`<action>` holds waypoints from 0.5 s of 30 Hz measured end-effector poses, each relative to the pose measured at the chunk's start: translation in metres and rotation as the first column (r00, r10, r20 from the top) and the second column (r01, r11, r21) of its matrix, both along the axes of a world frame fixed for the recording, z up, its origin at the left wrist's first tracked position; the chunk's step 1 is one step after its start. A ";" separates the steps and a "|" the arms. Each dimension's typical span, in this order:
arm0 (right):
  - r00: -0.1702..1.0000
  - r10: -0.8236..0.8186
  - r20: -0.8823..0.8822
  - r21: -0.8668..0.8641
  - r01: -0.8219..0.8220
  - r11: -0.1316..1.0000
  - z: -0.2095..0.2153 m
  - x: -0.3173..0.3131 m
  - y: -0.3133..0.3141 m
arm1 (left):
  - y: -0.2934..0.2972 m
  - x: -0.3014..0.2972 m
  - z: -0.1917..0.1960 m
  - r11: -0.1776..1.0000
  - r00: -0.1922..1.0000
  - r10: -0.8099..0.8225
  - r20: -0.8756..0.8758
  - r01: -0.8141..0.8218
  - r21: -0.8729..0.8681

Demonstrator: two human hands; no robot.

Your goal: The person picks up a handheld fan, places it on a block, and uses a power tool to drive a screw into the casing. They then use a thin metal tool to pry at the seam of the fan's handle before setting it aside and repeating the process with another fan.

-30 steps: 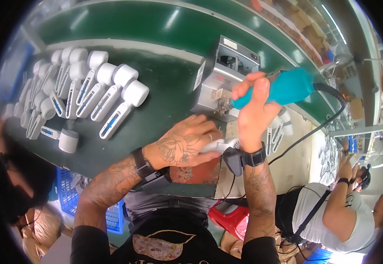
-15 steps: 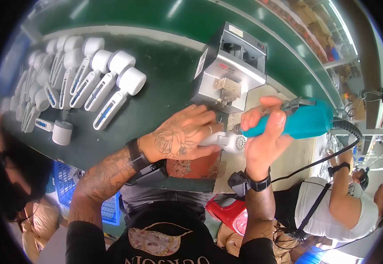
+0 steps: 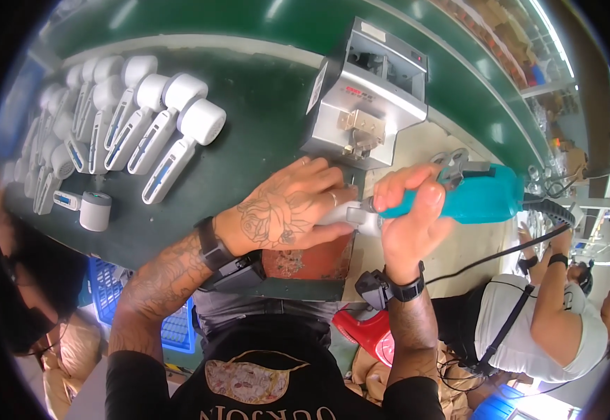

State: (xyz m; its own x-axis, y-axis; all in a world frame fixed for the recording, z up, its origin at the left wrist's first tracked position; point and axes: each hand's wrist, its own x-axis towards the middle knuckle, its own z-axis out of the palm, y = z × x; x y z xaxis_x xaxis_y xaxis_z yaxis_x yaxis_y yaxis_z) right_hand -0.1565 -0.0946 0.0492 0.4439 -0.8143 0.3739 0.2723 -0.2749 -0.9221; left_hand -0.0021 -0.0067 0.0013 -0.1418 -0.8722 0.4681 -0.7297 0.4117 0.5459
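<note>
My left hand (image 3: 284,213) is closed on a white shower head (image 3: 369,225), holding it down at the table's near edge; much of its handle is hidden under the fingers. In my right hand (image 3: 413,231) is a teal electric screwdriver (image 3: 483,197), gripped near its front and lying almost level. Its nose points left, just above the neck of the shower head; whether the bit touches is hidden. Beyond both hands stands a grey metal screw feeder (image 3: 368,91).
Several finished-looking white shower heads (image 3: 167,126) with blue strips fill the left of the green table (image 3: 249,105). A shorter white piece (image 3: 95,211) lies nearer. The screwdriver's black cable (image 3: 487,257) trails right. A co-worker (image 3: 529,329) is at right, a blue crate (image 3: 177,329) below.
The screwdriver has moved left, its nose shifting across the shower head toward my left fingers. My left hand keeps its hold. The whole view has shifted slightly.
</note>
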 end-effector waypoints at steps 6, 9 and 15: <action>0.998 0.066 0.001 -0.006 -0.066 0.998 -0.002 0.003 -0.006 | -0.001 0.001 -0.003 1.000 1.000 -0.005 -0.011 0.005 -0.004; 1.000 -0.004 -0.030 0.027 0.005 1.000 -0.004 0.007 -0.003 | 0.001 0.001 -0.005 1.000 1.000 0.009 -0.030 -0.010 -0.029; 0.997 -0.060 -0.057 -0.024 0.058 0.998 0.033 0.029 -0.016 | 0.002 0.002 -0.003 1.000 0.999 -0.006 -0.049 0.005 -0.007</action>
State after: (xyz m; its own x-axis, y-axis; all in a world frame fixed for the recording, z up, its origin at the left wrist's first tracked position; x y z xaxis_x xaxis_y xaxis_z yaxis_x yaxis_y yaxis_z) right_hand -0.1277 -0.1105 0.0826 0.4167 -0.8315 0.3675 0.2012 -0.3099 -0.9292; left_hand -0.0002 -0.0048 -0.0015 -0.1232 -0.8684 0.4803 -0.6998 0.4192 0.5784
